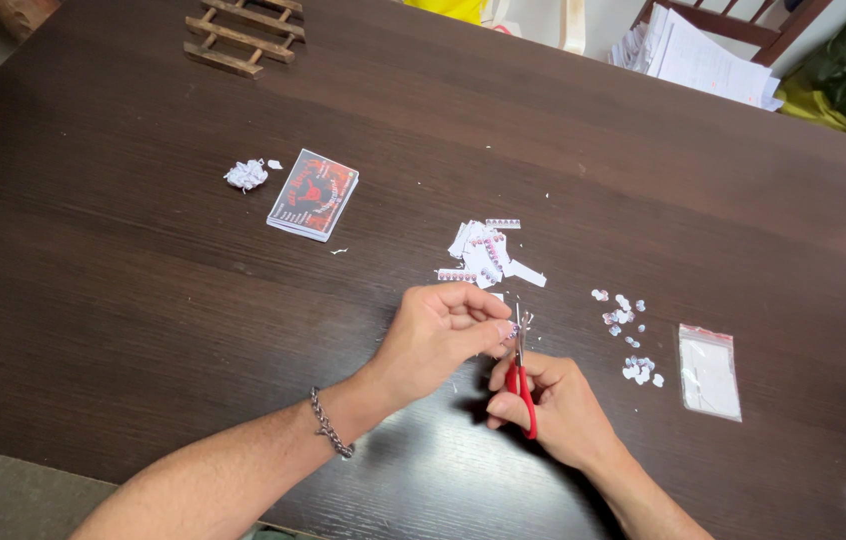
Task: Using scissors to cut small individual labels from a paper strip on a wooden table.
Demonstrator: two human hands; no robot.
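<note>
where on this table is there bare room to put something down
Bare table lies left of the left hand, below the red card stack, and across the far right stretch. It is crowded around the paper strips, cut bits, plastic bag and right hand.

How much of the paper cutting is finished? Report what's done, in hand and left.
Done: small cut-outs lie scattered beside the clear zip bag. In hand: left hand pinches a tiny piece, right hand works red scissors. Left: uncut strips piled beyond the hands.

A wooden trivet [243, 30], crumpled paper ball [246, 175] and card stack [314, 194] lie apart.
</note>
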